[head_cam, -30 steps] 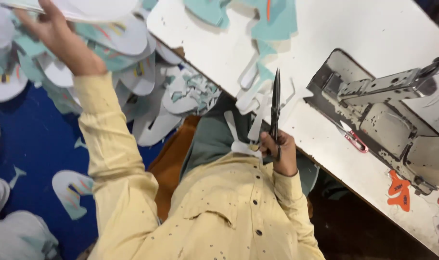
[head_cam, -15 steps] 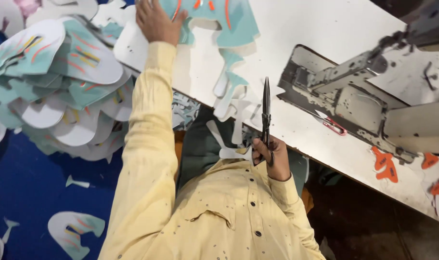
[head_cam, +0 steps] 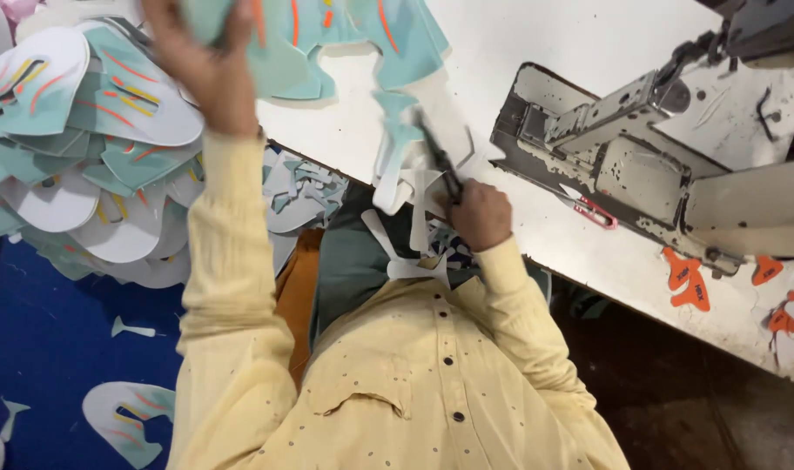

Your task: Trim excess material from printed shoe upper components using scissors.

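Left hand (head_cam: 207, 65): raised at arm's length, fingers closed on the edge of a teal cut piece (head_cam: 327, 39) with orange stripes, held above the white table (head_cam: 536, 52).
Right hand (head_cam: 477, 213): fist wrapped around dark scissors (head_cam: 438, 158), blades up into the white offcut strips (head_cam: 406, 187) hanging from the piece.
Done: looks like plenty; a big heap of finished teal-and-white shapes (head_cam: 84, 148) lies to the left.
Left: this piece's trimming appears unfinished.
Containers: none that I can see; scraps (head_cam: 306, 187) lie loose by the table edge.
Sewing machine (head_cam: 658, 165): idle on the right.
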